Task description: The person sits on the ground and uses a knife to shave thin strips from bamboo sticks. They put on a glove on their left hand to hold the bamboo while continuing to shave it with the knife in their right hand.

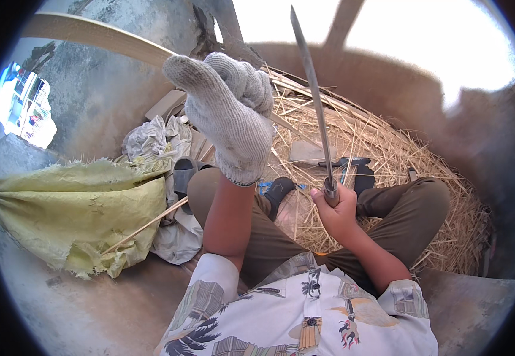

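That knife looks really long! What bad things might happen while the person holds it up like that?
The long thin metal blade points upward in the bare right hand, close to the left hand in a grey knitted glove; a slip might cut that arm. The left hand grips a long pale bamboo strip, which might spring back. The blade also stands above the crossed legs in brown trousers.

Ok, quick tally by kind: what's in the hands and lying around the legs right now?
Long blades: 1, held upright in the bare right hand
Bamboo strips: 1, in the gloved left hand
Knit gloves: 1, on the left hand
Yellow-green woven sacks: 1
Straw piles: 1
Total: 5
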Tool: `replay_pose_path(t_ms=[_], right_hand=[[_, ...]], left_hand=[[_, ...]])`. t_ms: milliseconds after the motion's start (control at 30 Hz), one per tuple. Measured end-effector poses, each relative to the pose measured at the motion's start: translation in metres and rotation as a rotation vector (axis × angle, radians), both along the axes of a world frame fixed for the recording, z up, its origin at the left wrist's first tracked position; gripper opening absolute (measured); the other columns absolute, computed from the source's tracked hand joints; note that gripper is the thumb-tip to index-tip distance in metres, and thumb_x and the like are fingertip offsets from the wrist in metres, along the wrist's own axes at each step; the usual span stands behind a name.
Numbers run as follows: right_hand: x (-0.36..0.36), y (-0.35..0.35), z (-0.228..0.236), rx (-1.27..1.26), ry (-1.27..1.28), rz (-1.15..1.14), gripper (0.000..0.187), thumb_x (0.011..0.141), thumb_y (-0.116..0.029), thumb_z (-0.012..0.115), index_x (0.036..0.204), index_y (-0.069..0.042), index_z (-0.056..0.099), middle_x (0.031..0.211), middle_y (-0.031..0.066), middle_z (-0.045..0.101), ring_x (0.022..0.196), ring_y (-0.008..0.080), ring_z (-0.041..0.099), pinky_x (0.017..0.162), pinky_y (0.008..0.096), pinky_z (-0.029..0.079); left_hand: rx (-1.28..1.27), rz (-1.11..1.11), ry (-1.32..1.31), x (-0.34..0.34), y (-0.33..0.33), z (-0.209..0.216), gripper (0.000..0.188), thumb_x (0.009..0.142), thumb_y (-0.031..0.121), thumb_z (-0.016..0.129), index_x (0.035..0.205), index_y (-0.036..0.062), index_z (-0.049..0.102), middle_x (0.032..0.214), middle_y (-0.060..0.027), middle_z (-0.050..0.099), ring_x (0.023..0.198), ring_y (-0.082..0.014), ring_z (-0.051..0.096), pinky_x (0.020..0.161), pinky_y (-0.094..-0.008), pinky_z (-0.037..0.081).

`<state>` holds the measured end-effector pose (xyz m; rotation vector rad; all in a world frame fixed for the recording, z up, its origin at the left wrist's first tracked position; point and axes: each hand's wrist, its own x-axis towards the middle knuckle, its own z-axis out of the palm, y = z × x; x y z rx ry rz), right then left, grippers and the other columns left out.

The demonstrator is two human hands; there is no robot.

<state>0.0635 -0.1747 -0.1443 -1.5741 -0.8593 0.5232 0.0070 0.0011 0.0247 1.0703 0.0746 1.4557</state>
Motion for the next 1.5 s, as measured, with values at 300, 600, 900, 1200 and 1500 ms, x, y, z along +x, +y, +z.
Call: replay_pose_path(t_ms=[300, 600, 900, 1200, 1500], right_hand=[[0.016, 0.012, -0.034, -0.334, 0.447, 0.093, 0.02, 0.084, -0.008, 0.066, 0.07, -0.004, 0.052, 0.053, 0.0016, 0.051, 0.038, 0.0105, 0.046, 0.037, 0.0284, 0.034], [0.007, 0.0, 0.005, 0.102, 0.15, -0.038, 0.021, 0.088, -0.008, 0.07, 0.074, -0.002, 0.055, 0.059, -0.0032, 0.049, 0.058, 0.0034, 0.042, 0.05, 0.0264, 0.034], [0.013, 0.004, -0.05, -0.295, 0.228, 0.035, 0.022, 0.079, -0.016, 0.067, 0.067, 0.0, 0.057, 0.055, 0.0055, 0.056, 0.046, 0.015, 0.051, 0.047, 0.0328, 0.041], [0.018, -0.001, -0.013, -0.362, 0.453, 0.143, 0.016, 0.081, -0.013, 0.067, 0.077, 0.001, 0.059, 0.055, 0.0037, 0.054, 0.045, 0.0127, 0.052, 0.044, 0.0312, 0.041], [0.002, -0.004, -0.017, 0.074, 0.101, 0.019, 0.021, 0.083, -0.012, 0.068, 0.069, -0.002, 0.056, 0.056, -0.0005, 0.053, 0.054, 0.0061, 0.048, 0.05, 0.0268, 0.037]], left_hand=[[0.007, -0.001, -0.012, -0.004, 0.012, 0.001, 0.069, 0.09, 0.078, 0.035, 0.059, 0.0182, 0.025, 0.049, 0.0065, 0.019, 0.043, -0.0092, 0.014, 0.036, -0.027, 0.014], [-0.043, -0.079, -0.015, -0.013, 0.012, 0.002, 0.068, 0.09, 0.078, 0.039, 0.06, 0.0175, 0.027, 0.05, 0.0059, 0.02, 0.042, -0.0087, 0.016, 0.039, -0.0273, 0.015], [0.02, -0.211, -0.122, -0.017, 0.015, -0.002, 0.069, 0.089, 0.08, 0.033, 0.059, 0.0179, 0.029, 0.049, 0.0062, 0.02, 0.042, -0.0088, 0.016, 0.037, -0.0276, 0.014], [0.052, -0.173, -0.018, -0.01, -0.009, 0.0, 0.07, 0.089, 0.079, 0.033, 0.059, 0.0163, 0.029, 0.049, 0.0056, 0.02, 0.043, -0.0089, 0.014, 0.038, -0.0276, 0.014], [0.068, -0.121, 0.022, -0.01, -0.008, 0.002, 0.07, 0.091, 0.078, 0.032, 0.058, 0.0164, 0.029, 0.049, 0.0055, 0.02, 0.044, -0.0092, 0.015, 0.038, -0.0279, 0.013]])
